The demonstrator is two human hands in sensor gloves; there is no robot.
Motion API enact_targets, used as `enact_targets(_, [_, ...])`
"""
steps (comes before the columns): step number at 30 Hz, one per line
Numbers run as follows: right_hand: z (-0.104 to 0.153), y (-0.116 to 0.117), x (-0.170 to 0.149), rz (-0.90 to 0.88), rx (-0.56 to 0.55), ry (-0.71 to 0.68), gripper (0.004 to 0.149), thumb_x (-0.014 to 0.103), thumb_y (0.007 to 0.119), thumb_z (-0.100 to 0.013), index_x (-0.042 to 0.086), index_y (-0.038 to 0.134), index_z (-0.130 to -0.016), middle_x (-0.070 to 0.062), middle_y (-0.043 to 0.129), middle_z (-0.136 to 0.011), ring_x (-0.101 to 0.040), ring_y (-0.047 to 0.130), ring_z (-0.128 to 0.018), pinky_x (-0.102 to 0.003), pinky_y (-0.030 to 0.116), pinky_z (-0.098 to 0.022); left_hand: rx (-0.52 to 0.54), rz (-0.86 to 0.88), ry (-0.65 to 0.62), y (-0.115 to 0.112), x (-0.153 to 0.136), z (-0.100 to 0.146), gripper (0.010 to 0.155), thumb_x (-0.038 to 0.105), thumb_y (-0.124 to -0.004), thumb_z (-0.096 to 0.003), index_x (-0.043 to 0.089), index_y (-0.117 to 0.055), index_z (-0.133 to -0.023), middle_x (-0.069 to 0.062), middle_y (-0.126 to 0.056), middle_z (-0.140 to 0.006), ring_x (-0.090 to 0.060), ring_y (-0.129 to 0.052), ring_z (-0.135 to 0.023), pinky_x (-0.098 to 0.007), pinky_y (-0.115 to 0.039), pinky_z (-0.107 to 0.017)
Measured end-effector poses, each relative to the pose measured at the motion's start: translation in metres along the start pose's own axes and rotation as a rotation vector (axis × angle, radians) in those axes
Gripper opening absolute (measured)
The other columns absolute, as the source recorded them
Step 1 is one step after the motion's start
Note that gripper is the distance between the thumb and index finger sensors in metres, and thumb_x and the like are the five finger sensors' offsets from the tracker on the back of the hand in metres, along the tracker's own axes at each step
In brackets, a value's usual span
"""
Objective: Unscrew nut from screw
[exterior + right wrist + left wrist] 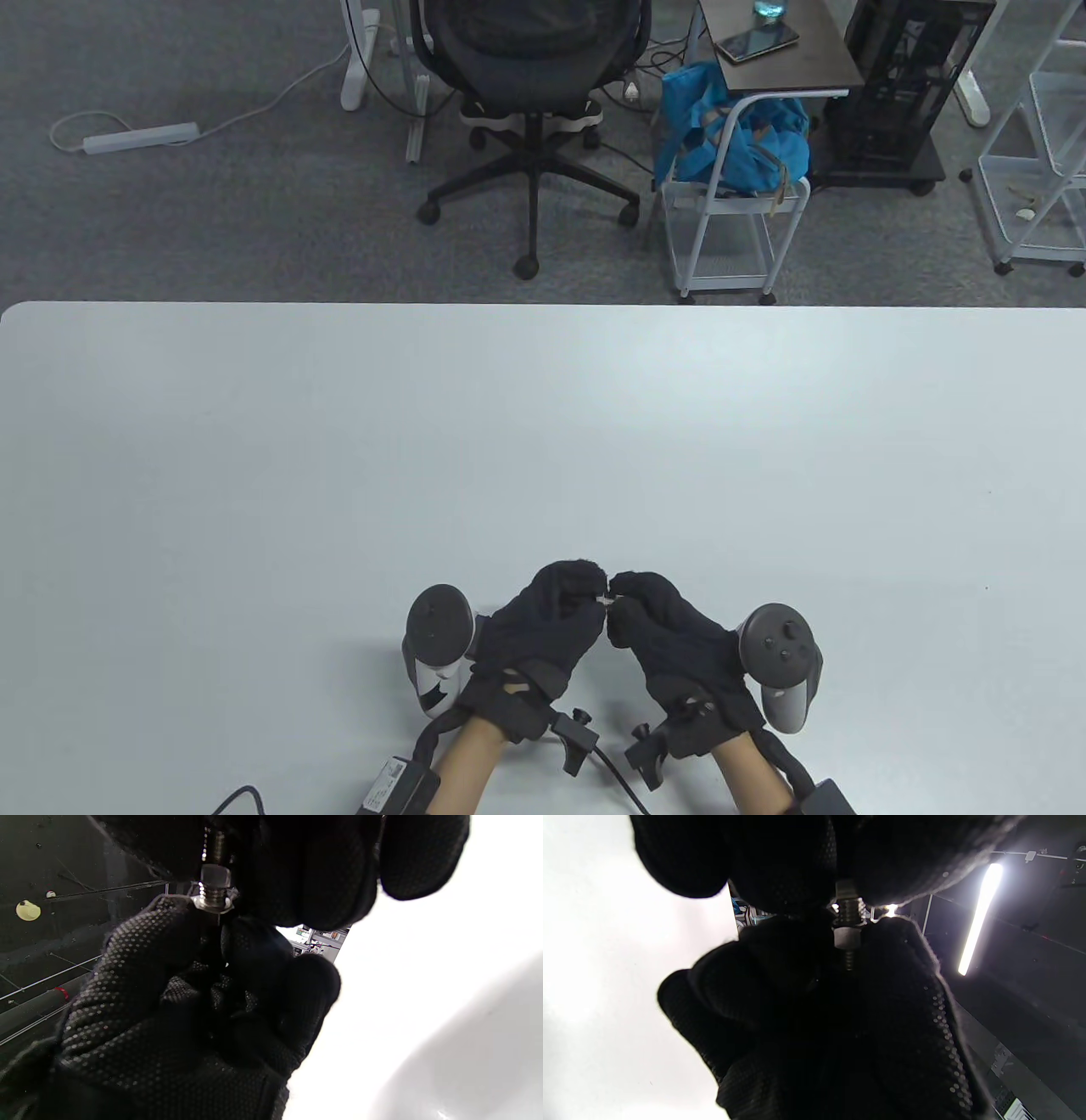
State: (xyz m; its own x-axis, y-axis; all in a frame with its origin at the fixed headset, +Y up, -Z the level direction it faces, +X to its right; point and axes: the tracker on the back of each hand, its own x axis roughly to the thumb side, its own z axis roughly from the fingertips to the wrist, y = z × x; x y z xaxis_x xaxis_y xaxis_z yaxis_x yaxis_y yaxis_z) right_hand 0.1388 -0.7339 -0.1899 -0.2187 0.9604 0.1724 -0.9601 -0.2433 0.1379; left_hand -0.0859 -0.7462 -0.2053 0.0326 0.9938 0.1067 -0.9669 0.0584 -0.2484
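Observation:
Both gloved hands meet above the table's near edge. A small metal screw [607, 599] is held between them. My left hand [585, 587] grips the screw's head end; in the left wrist view its fingertips [793, 878] close round that end above the bare threads [849, 913]. The hex nut [847, 938] sits partway down the screw. My right hand [632, 592] pinches the nut. In the right wrist view the nut [215, 875] shows just below my right fingertips [271, 870], with threads and the flanged head [212, 902] beneath, at my left glove [140, 984].
The white table [543, 441] spreads out beyond the hands. Past its far edge stand an office chair [530, 102], a small cart with a blue bag [730, 144] and a white rack [1039, 153]. Cables trail from both wrists at the near edge.

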Motion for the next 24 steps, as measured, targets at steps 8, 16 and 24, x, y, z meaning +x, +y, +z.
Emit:
enact_targets(8, [0.000,-0.003,0.004,0.004,-0.017,-0.042,0.048,0.036,0.078,-0.055,0.016,0.073,-0.098,-0.011,0.088,-0.077,-0.035,0.090,-0.063,-0.061,0.073,-0.058,-0.004,-0.028,0.003,0.000,-0.001,0.000,0.048,0.038,-0.088,-0.0469,0.024,-0.078,-0.092,-0.013,-0.090,-0.085,-0.023,-0.097,-0.055,-0.055,-0.082,-0.052])
enact_targets(16, [0.000,-0.004,0.003,-0.080,0.012,-0.027,0.055,0.039,0.077,-0.055,0.019,0.066,-0.105,-0.020,0.068,-0.100,-0.045,0.073,-0.085,-0.068,0.060,-0.063,0.012,0.000,0.010,0.001,-0.001,0.000,0.048,0.038,-0.088,-0.0469,0.024,-0.078,-0.092,-0.013,-0.089,-0.085,-0.022,-0.096,-0.055,-0.055,-0.082,-0.052])
enact_targets(24, [0.001,-0.001,0.000,-0.036,-0.033,0.002,0.052,0.040,0.075,-0.055,0.008,0.073,-0.096,-0.008,0.093,-0.066,-0.032,0.094,-0.051,-0.060,0.078,-0.052,-0.006,-0.009,0.001,0.000,-0.002,0.000,0.048,0.038,-0.087,-0.0478,0.025,-0.078,-0.093,-0.013,-0.089,-0.087,-0.023,-0.096,-0.056,-0.055,-0.082,-0.053])
